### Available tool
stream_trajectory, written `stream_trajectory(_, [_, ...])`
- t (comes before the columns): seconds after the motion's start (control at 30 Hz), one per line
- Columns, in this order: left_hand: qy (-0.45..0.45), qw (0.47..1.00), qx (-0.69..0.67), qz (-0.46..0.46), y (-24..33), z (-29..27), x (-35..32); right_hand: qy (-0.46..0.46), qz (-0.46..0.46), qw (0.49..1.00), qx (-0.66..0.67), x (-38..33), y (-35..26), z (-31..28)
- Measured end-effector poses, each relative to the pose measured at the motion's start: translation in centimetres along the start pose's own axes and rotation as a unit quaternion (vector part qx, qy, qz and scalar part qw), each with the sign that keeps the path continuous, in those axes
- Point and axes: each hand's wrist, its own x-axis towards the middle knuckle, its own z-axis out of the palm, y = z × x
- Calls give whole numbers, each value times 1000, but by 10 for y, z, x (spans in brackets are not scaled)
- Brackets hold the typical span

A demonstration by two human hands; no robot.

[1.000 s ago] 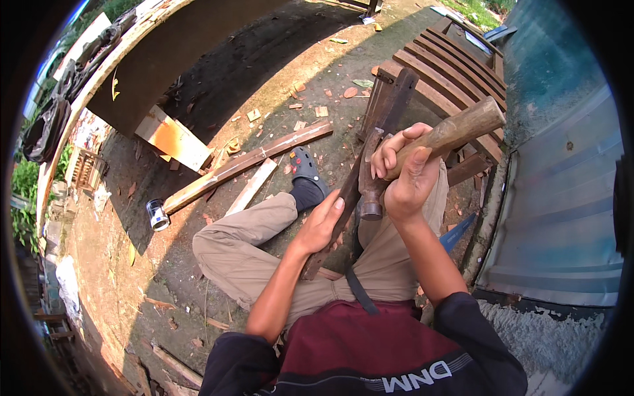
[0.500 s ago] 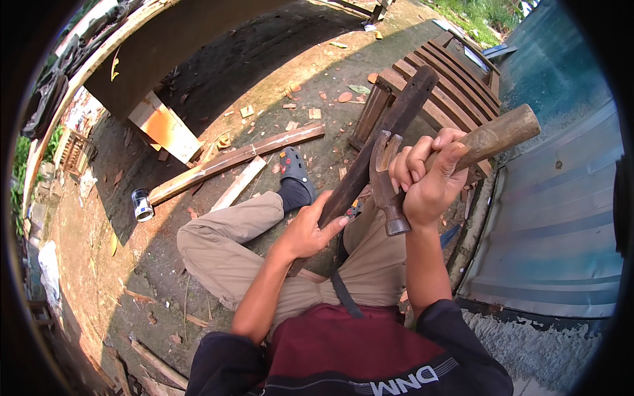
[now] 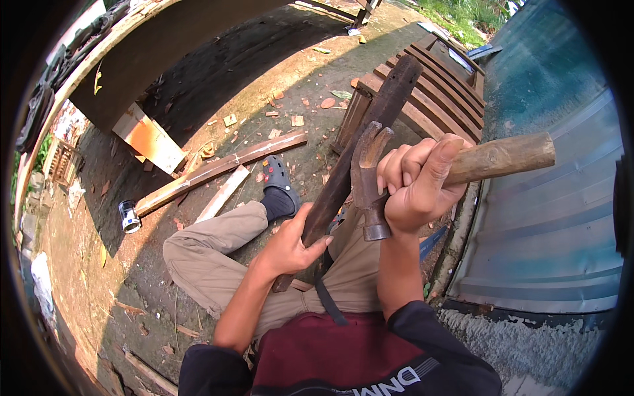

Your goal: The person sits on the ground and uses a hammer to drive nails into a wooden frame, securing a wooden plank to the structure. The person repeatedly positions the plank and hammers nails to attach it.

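Hammer (image 3: 370,181) up high in the right hand (image 3: 419,185), and what a grip: fingers wrapped tight round the wooden handle just behind the rusty steel head, thumb laid along the top, the handle's butt end sticking out to the right over the corrugated metal sheet (image 3: 561,218). The claw points up, the striking face down, hanging right beside the dark wooden slat (image 3: 360,158). That slat runs diagonally from the person's lap up toward the slatted bench (image 3: 432,99), and the left hand (image 3: 290,247) is clamped round its lower part, thumb pressed across the front. The hammer head sits just to the right of the slat, whether touching it cannot be told. The person sits on bare dirt, khaki-trousered left leg bent out, a dark clog (image 3: 277,175) on the foot. Further left lie a long plank (image 3: 218,168), a small can (image 3: 129,216) on its side and wood chips scattered about.
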Motion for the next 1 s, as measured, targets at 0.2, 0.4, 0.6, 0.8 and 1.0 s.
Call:
stream_trajectory(0.2, [-21,998,-6,-56,10,0,-4,-9,38,999,16,8,3,-7])
stream_trajectory(0.4, [-29,998,10,-62,19,-10,-24,-90,63,991,83,-3,8,-21])
stream_trajectory(0.6, [-86,989,22,-114,20,-24,-37,-258,83,963,13,5,11,-45])
stream_trajectory(0.8, [-53,990,0,-127,25,-13,-29,-123,56,989,56,-4,13,-34])
stream_trajectory(1.0, [6,997,36,-68,6,4,-31,-62,83,995,8,5,13,-19])
